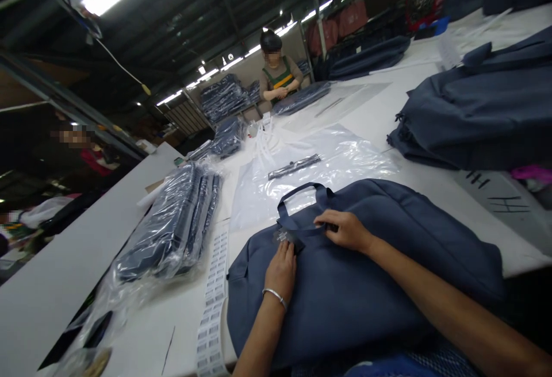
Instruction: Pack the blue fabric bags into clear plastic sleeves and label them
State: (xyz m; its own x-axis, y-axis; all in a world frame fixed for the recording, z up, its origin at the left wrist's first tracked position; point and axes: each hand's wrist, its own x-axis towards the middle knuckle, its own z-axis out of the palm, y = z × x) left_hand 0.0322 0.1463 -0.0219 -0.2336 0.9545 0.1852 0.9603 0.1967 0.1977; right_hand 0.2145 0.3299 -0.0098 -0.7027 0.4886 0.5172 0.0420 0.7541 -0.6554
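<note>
A dark blue fabric bag lies flat in front of me, its looped handle at the top edge. My left hand, with a silver bangle at the wrist, lies with fingers stretched flat on the bag. Its fingertips touch a dark tag with light print. Curled closed beside the near handle strap is my right hand. Something dark shows between its thumb and fingers, too small to make out.
Plastic-wrapped bags are stacked at left, beside a strip of barcode labels. Beyond my bag lie clear plastic sheets and a wrapped dark strip. More blue bags pile up at right. Across the table stands a person.
</note>
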